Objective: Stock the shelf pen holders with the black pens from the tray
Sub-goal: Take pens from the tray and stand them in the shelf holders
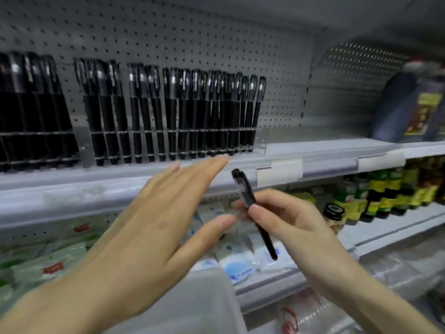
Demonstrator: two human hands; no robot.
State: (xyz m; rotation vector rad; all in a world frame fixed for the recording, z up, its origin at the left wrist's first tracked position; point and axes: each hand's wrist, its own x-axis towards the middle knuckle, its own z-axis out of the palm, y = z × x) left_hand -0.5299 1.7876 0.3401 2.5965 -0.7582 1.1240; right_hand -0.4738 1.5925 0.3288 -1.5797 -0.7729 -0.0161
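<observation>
Black pen: one unit is held in the right hand, in front of the shelf edge and below the right end of the pen holders. The grip of the right hand is clamped on the pen, with thumb and fingers pinching it near the point where the cap meets the barrel. The pen is tilted: the capped end points up and slightly left, and the other end points down and right. It touches neither the shelf nor the holders.

Left hand: the grip is apart, with the fingers straight and spread, and it holds nothing. The fingertips reach up to the shelf edge, just below the holders. They are blurred, so contact with the shelf cannot be determined.

Pen holders: clear units stand on the upper shelf against a grey pegboard panel. They contain rows of stocked black pens, standing upright with caps up. The rows at left are denser.

Tray: a translucent container sits at bottom centre, below the left forearm. Its contents are not visible.

Other items: white label strips are fixed to the shelf edge. A large dark jug stands at the right of the upper shelf. Bottles with yellow-green labels and soft packets occupy the lower shelf.
</observation>
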